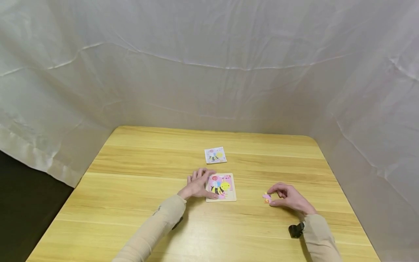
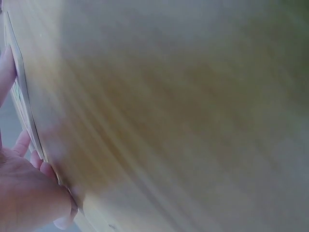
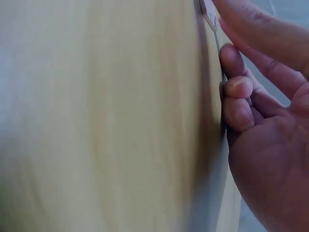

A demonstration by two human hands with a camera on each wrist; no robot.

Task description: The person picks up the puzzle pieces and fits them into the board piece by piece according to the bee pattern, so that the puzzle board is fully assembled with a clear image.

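Note:
A square bee puzzle board (image 1: 222,187) lies flat near the middle of the wooden table (image 1: 131,189). My left hand (image 1: 203,182) rests on the board's left edge with its fingers straight and its thumb along the lower edge. The left wrist view shows that hand (image 2: 29,193) against the thin board edge (image 2: 23,104). To the right, my right hand (image 1: 271,197) pinches a small pink puzzle piece (image 1: 266,197) that sits low on the table. In the right wrist view its fingers (image 3: 236,87) curl close to the tabletop.
A small picture card (image 1: 215,155) with the bee design lies farther back, behind the board. White sheeting (image 1: 209,72) walls the table at the back and both sides. A black wrist camera (image 1: 296,230) sits on my right sleeve.

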